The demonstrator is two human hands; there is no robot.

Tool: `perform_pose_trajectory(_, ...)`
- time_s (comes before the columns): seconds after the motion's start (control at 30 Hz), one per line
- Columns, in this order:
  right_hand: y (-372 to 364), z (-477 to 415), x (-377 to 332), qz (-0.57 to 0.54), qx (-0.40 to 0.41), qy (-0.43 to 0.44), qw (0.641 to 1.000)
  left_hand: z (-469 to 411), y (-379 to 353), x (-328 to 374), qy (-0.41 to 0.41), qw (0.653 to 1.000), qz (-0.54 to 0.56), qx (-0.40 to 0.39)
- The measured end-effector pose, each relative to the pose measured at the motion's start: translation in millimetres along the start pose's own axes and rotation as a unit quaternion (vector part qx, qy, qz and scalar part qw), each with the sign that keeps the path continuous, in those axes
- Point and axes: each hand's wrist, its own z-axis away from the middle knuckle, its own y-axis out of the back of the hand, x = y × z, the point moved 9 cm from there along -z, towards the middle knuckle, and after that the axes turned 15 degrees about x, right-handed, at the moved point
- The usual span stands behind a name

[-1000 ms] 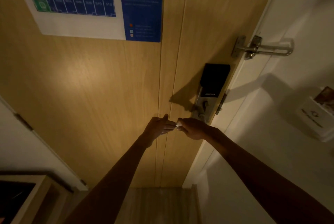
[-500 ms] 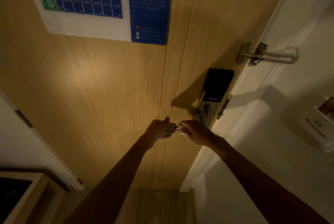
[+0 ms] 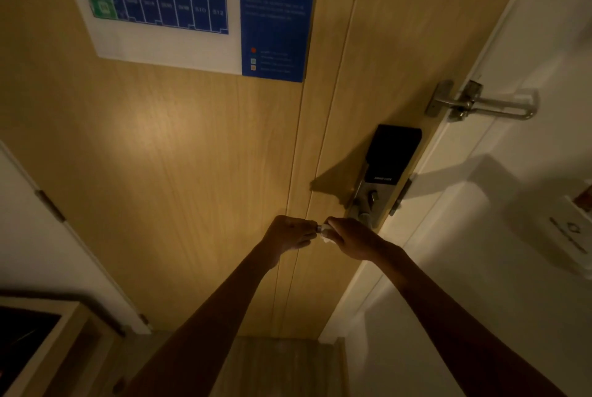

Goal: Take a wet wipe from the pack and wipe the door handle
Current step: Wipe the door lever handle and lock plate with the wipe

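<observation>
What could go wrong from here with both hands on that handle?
1. The right hand covers most of the door handle, and only a scrap of wet wipe shows, so parts may be skipped in this dim light.
2. The left hand grips the handle's tip; pressing down might unlatch the door.
3. Moisture could reach the electronic lock just above.

Person's arms, lower centre of frame

Left hand (image 3: pixel 288 233) and right hand (image 3: pixel 354 238) bare; forearms unsleeved, no jewellery visible.
</observation>
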Motion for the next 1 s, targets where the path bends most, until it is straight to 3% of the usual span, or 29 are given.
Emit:
perform_pose_trajectory(0.13, 3.9, 1.3, -2.0, -0.022, 0.043, 0.012, 0.999, -3.0, 5.0, 8.8, -0.076, 0.996, -0.013, 0.032)
perform_pose_trajectory(0.3, 6.4, 1.1, -0.2, -0.056, 0.065, -0.001, 0.996, -11.0, 2.3, 12.8, -0.09, 0.996, 0.01, -0.008)
perform_pose_trajectory(0.43, 21.5, 4.3, 1.1, -0.132, 0.151, -0.031, 0.979, -15.3, 2.7, 11.9, -0.093, 0.995, 0.007, -0.026)
perform_pose_trajectory(0.5, 24.6, 6.4, -5.8, -0.116, 0.178, -0.025, 0.977, -15.7, 2.6, 12.3, -0.104, 0.994, -0.006, -0.023)
perform_pose_trajectory(0.77, 6.9, 6.7, -8.3, 0.063, 0.067, 0.042, 0.995, -11.6, 5.9, 16.3, -0.149, 0.988, -0.009, 0.026)
perform_pose_trajectory(1.0, -1.9, 1.1, -10.2, 0.076, 0.021, 0.038, 0.996, -11.3, 6.0, 12.2, -0.126, 0.991, -0.006, 0.042)
